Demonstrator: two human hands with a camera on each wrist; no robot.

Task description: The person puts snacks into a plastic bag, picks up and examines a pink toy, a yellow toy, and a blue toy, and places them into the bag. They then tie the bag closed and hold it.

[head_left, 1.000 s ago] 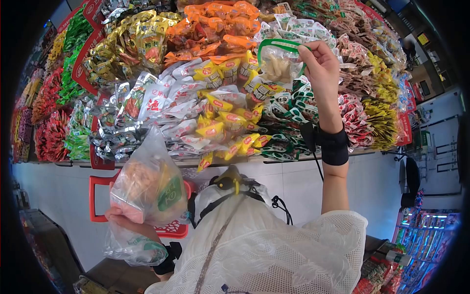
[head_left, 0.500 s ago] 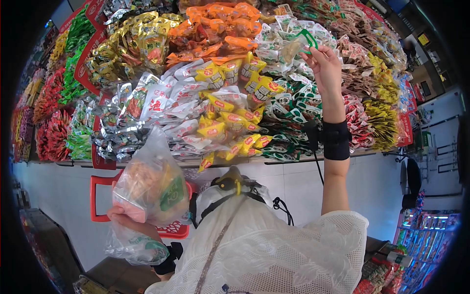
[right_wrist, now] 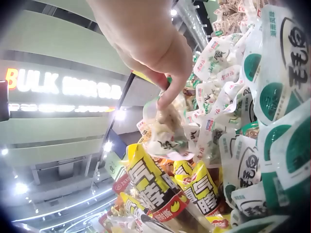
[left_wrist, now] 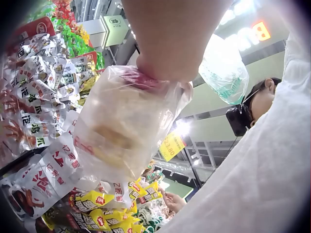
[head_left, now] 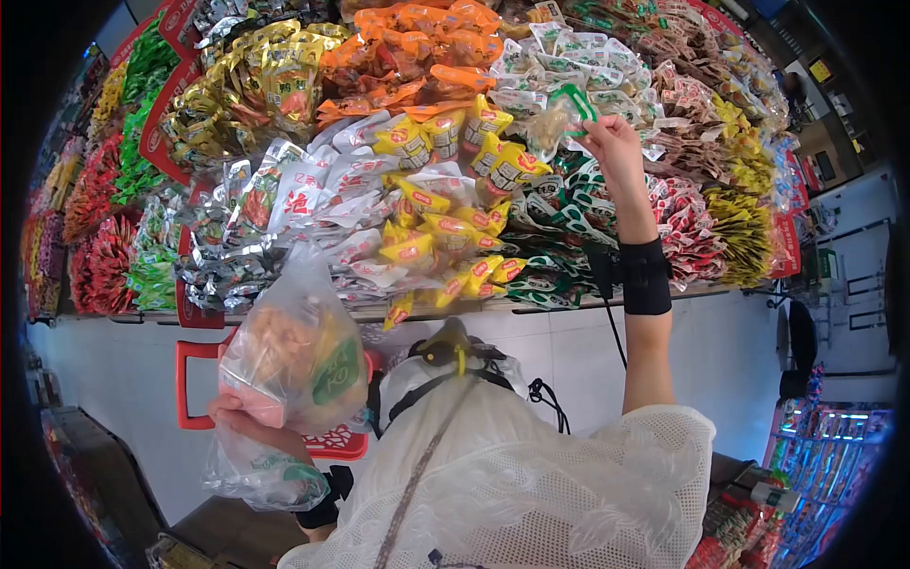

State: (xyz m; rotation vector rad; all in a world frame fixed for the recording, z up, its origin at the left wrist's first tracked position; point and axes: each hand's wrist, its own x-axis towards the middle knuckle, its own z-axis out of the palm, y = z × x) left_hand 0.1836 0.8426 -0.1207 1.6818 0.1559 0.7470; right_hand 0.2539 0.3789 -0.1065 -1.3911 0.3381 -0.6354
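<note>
My right hand [head_left: 618, 159] is stretched out over the snack display, its thumb and fingers pinching the green edge of a small clear snack packet [head_left: 548, 131]. Pale pieces show inside that packet, and in the right wrist view the same packet [right_wrist: 168, 121] hangs below the fingertips in front of white packets. Low on the left, my left hand [head_left: 230, 413] grips a clear plastic bag [head_left: 284, 332] with a green print. Orange-brown and yellow packets show through the bag; its loose part drapes over the wrist.
Yellow snack packets [head_left: 445, 232], white-and-green packets [head_left: 607, 64] and dark green packets [head_left: 559, 213] are heaped on the display. A red basket [head_left: 194, 384] stands beneath the bag. Red divider boards [head_left: 171, 114] separate heaps at the left. A yellow price tag [left_wrist: 171, 146] hangs above.
The snack packet, first held flat toward the head camera, has been turned edge-on and then partly back. My right hand has come slightly nearer. My left hand and the bag stay nearly still.
</note>
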